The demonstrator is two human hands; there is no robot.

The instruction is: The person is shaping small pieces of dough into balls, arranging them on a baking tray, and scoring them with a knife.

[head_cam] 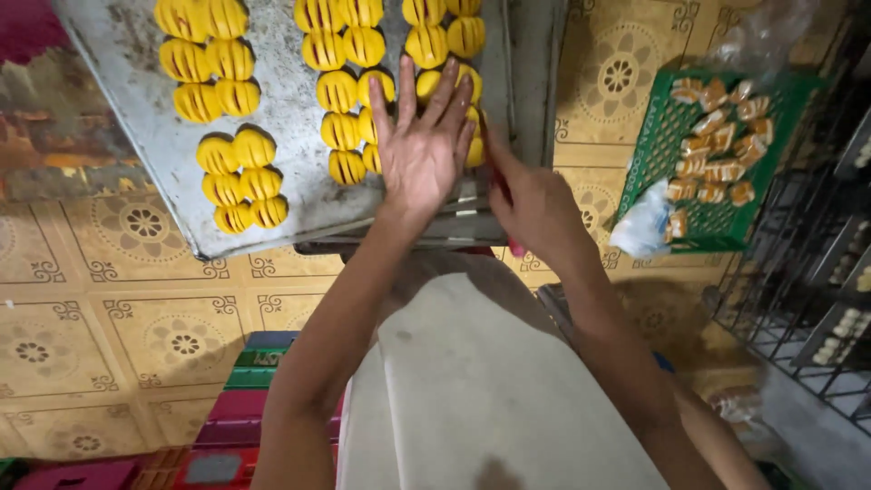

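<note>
Yellow scored dough pieces fill our metal tray at upper frame; our left hand lies spread over them while our right hand pinches a red-handled tool, so cutting seems under way and calls next for a steady blade.

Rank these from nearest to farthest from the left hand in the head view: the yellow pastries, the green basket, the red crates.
1. Yellow pastries, on the metal tray, under the left hand.
2. Green basket, off to the right.
3. Red crates, low at bottom left.

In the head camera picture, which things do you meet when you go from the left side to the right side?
Metal baking tray with yellow dough pieces → left hand spread flat on the pieces → right hand at the tray's edge → green plastic crate of baked pastries → black wire rack.
</note>
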